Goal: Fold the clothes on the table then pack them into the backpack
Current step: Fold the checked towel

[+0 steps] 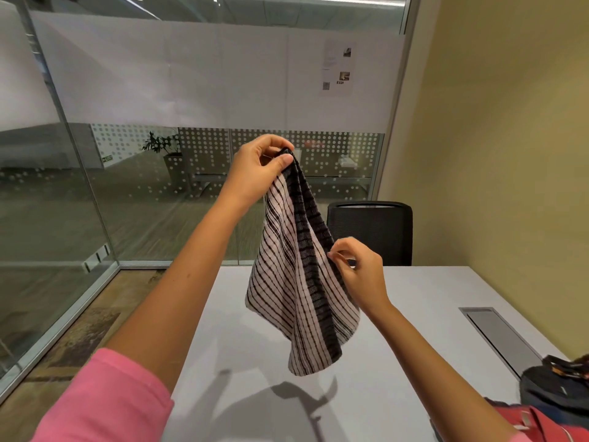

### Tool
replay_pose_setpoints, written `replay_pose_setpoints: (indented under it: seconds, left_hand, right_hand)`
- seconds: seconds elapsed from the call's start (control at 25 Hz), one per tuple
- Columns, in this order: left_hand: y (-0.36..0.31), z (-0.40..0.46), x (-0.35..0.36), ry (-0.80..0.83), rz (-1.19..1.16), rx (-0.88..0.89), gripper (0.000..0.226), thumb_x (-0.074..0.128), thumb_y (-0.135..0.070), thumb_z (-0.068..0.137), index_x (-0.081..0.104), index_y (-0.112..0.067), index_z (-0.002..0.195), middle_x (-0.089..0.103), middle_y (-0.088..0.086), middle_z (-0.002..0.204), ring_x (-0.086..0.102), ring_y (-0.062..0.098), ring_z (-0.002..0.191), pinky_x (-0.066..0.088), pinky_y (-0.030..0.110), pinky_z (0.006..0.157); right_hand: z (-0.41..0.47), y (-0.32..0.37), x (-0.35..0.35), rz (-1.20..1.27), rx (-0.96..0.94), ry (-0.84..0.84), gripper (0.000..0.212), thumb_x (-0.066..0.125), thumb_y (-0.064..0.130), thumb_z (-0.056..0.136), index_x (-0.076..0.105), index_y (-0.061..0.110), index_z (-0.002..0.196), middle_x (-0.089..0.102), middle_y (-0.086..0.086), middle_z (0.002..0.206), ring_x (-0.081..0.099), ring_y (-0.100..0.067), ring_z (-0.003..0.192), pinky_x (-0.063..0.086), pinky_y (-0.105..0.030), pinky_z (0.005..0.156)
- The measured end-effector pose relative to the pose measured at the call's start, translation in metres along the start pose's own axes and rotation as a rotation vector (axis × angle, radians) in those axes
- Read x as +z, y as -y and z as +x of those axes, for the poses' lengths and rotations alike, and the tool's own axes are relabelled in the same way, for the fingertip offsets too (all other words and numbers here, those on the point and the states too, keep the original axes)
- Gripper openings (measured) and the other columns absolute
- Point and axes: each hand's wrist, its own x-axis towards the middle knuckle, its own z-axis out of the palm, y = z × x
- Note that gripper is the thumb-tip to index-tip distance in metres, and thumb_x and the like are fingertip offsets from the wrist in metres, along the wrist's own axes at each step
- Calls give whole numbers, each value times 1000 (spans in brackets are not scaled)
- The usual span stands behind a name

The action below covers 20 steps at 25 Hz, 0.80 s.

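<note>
A white cloth with thin black stripes and a dark border hangs in the air above the grey table. My left hand holds it up high, pinching its top corner between thumb and fingers. Lower and to the right, my right hand pinches the cloth's dark edge. The cloth's bottom corner dangles free over the table. A dark backpack sits at the table's right edge, cut off by the frame, with a red piece of fabric in front of it.
A black office chair stands behind the table's far edge. A metal cable hatch is set into the tabletop on the right. A glass wall runs along the left and back, a yellow wall on the right.
</note>
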Motion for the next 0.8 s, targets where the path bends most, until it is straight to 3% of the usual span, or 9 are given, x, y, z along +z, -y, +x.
replay_pose_setpoints:
  seconds: [0.12, 0.2, 0.32, 0.44, 0.52, 0.64, 0.72, 0.8]
  left_hand:
    - [-6, 6, -1, -10, -7, 23, 13, 66, -19, 88, 66, -30, 94, 67, -5, 91, 62, 9, 85, 55, 31, 83]
    - [-11, 9, 2, -16, -5, 40, 12, 66, -19, 89, 66, -30, 94, 67, -7, 90, 62, 6, 84, 53, 25, 80]
    - [-16, 11, 7, -36, 11, 51, 10, 66, -20, 88, 67, -27, 95, 68, -9, 89, 63, 4, 83, 50, 19, 75]
    - [-15, 13, 10, -62, 11, 54, 10, 66, -20, 88, 68, -25, 96, 68, -8, 90, 62, 4, 84, 49, 18, 75]
    - [-15, 13, 10, -93, -7, 52, 10, 66, -18, 88, 68, -22, 97, 67, -10, 89, 60, 0, 82, 47, 15, 74]
    - [-15, 14, 5, -153, -26, 35, 11, 65, -15, 89, 67, -19, 99, 65, -11, 88, 60, -2, 80, 49, 14, 75]
    - [-11, 15, -1, -199, -18, 14, 10, 65, -15, 89, 67, -19, 98, 64, -12, 86, 60, 0, 81, 52, 17, 77]
    - [-7, 17, -8, -257, -27, -15, 10, 64, -13, 89, 66, -18, 98, 63, -13, 85, 59, 0, 79, 52, 17, 77]
  right_hand:
    - [-9, -11, 2, -14, -18, 63, 20, 64, 2, 87, 74, 17, 96, 67, 13, 91, 62, -3, 92, 52, -20, 81]
    - [-18, -6, 7, 64, 47, 95, 16, 62, 22, 91, 74, 19, 102, 68, 13, 93, 61, -3, 92, 48, -14, 80]
    - [-31, 7, 20, 161, 146, 158, 40, 58, 55, 84, 73, 24, 103, 64, 14, 95, 59, -3, 94, 44, -10, 78]
    - [-40, 8, 40, 109, 202, 208, 56, 64, 69, 70, 72, 26, 105, 56, 13, 108, 53, -2, 106, 45, -21, 91]
    - [-46, 5, 54, 42, 234, 201, 59, 64, 73, 65, 72, 25, 99, 51, 9, 113, 49, -11, 113, 43, -31, 96]
    - [-52, 0, 66, 21, 248, 145, 32, 71, 53, 72, 70, 22, 82, 51, 6, 105, 52, -14, 104, 47, -36, 90]
    - [-55, -4, 65, 19, 249, 117, 17, 73, 31, 78, 71, 16, 83, 52, 6, 98, 55, -8, 93, 50, -32, 83]
    - [-58, -12, 60, -7, 250, 96, 11, 71, 22, 79, 72, 13, 84, 54, 9, 95, 55, -2, 86, 49, -26, 78]
